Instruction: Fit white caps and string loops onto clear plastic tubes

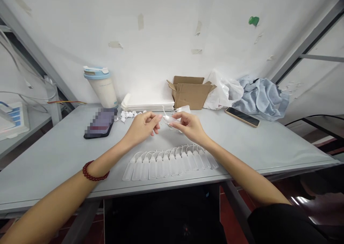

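Observation:
My right hand point(191, 126) pinches a small translucent plastic dropper bottle point(172, 119) lying nearly sideways, its white neck pointing left. My left hand point(146, 126) has thumb and forefinger pressed together right beside that neck; what they hold, if anything, is too small to make out. A thin white strap rises from the neck between the hands. Below the hands lies a row of several similar bottles point(169, 165), side by side, each with a curved white strap at its top. More bottles point(185, 108) lie behind my right hand, partly hidden.
Small white pieces point(128, 115) lie beyond my left hand. Along the back stand a tumbler point(103, 89), a white paper stack point(149, 102), a cardboard box point(189, 95), a plastic bag point(221, 91) and blue cloth point(264, 97). One phone point(100, 123) lies left, another point(242, 117) right.

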Demonstrator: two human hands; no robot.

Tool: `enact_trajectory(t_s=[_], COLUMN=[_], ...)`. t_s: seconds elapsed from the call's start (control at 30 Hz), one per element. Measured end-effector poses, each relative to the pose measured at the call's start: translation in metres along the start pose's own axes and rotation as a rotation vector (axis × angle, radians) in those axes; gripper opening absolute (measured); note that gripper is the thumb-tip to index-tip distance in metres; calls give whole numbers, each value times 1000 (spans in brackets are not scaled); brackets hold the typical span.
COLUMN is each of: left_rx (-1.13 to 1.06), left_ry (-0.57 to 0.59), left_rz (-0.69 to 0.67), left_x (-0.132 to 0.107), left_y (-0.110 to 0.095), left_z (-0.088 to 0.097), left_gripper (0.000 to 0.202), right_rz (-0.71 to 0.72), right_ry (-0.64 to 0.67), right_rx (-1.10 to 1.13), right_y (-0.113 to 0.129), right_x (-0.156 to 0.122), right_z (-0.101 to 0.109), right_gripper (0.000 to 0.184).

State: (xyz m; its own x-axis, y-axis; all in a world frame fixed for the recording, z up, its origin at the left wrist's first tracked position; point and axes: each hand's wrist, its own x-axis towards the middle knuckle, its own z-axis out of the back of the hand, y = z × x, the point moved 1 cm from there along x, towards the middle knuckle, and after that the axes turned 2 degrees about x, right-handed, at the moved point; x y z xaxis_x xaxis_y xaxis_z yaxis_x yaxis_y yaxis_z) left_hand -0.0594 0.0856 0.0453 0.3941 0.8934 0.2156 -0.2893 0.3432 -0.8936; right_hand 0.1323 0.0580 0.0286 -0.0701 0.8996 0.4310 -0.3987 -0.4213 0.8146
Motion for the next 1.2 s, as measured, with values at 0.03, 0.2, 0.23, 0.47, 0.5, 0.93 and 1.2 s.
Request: enact_trajectory(t_s=[0.03,0.2,0.23,0.47,0.5,0.93,1.2], left_rx=[-19,-82,-74,48,44,1,-56], left_ry=[50,221,234,179,162,246,325], left_rz=[33,42,22,-141,-159,-72,-53], left_x=[0,0,0,-4,-5,-1,-2], left_y=[0,-2,-4,-8,-8,-4,-4], left_z=[0,-3,-2,-2,-2,-3,-1], left_gripper=[39,43,42,21,19,34,34], right_rz=[79,442,470,478,452,488,355], right_ry=[-25,-45,-49,-33,-29,-40,17], right_rx=[-56,-287,-317,-295,-278,-329,-231], right_y=[-1,0,0,-2,-2,-4,0], right_x=[-1,-6,-7,-4,-3,-3,-6], right_z=[-1,-6,-5,1,2,-1,-1], right_gripper=[28,20,20,25,26,22,26])
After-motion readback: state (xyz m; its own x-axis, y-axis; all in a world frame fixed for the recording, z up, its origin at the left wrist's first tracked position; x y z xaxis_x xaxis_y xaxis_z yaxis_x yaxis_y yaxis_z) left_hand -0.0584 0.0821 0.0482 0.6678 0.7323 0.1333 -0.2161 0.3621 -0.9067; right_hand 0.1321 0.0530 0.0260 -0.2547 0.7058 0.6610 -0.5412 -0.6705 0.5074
